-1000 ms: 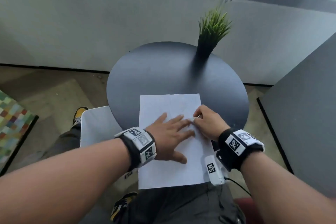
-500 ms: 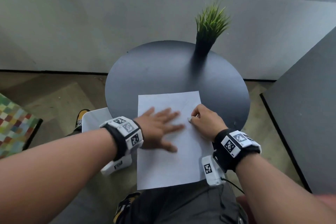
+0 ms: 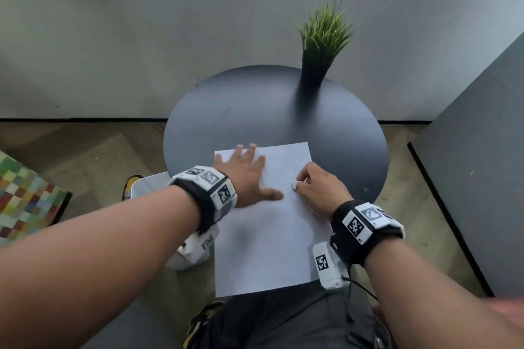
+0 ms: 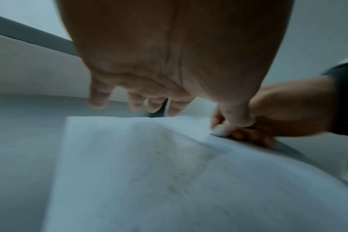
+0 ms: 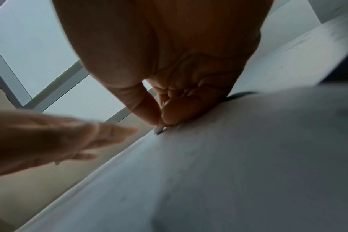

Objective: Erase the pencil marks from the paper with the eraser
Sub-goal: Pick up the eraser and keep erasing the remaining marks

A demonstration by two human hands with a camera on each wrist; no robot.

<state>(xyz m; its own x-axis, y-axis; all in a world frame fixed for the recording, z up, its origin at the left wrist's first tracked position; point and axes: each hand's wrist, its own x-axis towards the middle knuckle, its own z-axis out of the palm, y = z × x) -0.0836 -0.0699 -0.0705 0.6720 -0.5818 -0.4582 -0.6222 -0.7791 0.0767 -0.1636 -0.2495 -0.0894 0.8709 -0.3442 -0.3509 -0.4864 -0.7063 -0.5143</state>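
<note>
I sit at a round dark table (image 3: 255,110) by a grey wall under a window. A sheet of white paper (image 3: 266,249) lies on its near edge, overhanging toward my lap. My left hand (image 3: 243,176) is spread flat on the sheet's upper left. My right hand (image 3: 320,193) pinches a small white eraser (image 3: 295,186) against the paper. A potted grass plant (image 3: 320,45) stands at the far rim; wood floor lies below.
</note>
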